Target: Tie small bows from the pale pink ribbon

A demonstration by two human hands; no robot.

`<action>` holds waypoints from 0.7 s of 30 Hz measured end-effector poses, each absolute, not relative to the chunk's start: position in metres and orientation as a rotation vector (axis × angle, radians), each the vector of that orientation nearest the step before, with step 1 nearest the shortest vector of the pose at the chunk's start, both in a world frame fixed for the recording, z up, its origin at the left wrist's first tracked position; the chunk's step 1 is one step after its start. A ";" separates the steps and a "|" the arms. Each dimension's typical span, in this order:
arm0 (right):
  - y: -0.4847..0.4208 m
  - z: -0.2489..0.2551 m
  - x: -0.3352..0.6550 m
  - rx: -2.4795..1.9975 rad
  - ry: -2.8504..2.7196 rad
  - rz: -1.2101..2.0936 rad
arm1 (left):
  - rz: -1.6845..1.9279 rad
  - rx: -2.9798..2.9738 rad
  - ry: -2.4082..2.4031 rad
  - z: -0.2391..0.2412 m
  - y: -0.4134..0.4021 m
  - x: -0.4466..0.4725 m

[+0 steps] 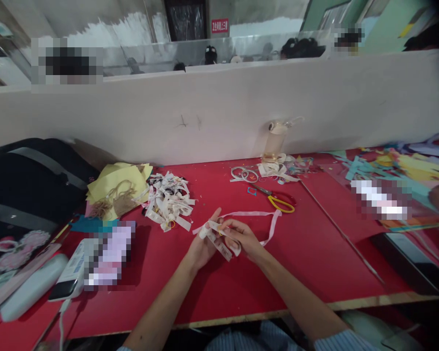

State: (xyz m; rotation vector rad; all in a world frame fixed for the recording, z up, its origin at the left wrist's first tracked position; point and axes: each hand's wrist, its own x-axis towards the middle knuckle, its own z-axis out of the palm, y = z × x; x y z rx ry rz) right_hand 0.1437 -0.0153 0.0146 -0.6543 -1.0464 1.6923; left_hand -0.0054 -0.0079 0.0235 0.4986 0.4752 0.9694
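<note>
Near the middle of the red table, my left hand and my right hand meet over a white printed ribbon. Both hands have their fingers closed on it, and the ribbon looks folded or looped between them. A small yellow bit, too small to name, shows by my right fingertips. One end of the ribbon hangs below the fingers with dark print on it. Behind the hands a pink ribbon curves across the table. Yellow-handled scissors lie beyond it to the right.
A heap of white ribbon pieces lies left, beside yellow paper sheets. A clear bottle stands by the white partition. Colourful strips and a thin stick are right; a white power bank lies left.
</note>
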 end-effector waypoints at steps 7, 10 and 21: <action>-0.018 0.015 0.142 -0.849 -1.400 1.470 | 1.039 0.443 0.481 0.026 -0.001 -0.007; -0.018 0.013 0.145 -0.846 -1.584 1.310 | 1.055 0.426 0.488 0.024 0.000 -0.008; -0.017 0.011 0.142 -0.773 -1.853 0.780 | 1.007 0.423 0.507 0.021 -0.003 -0.005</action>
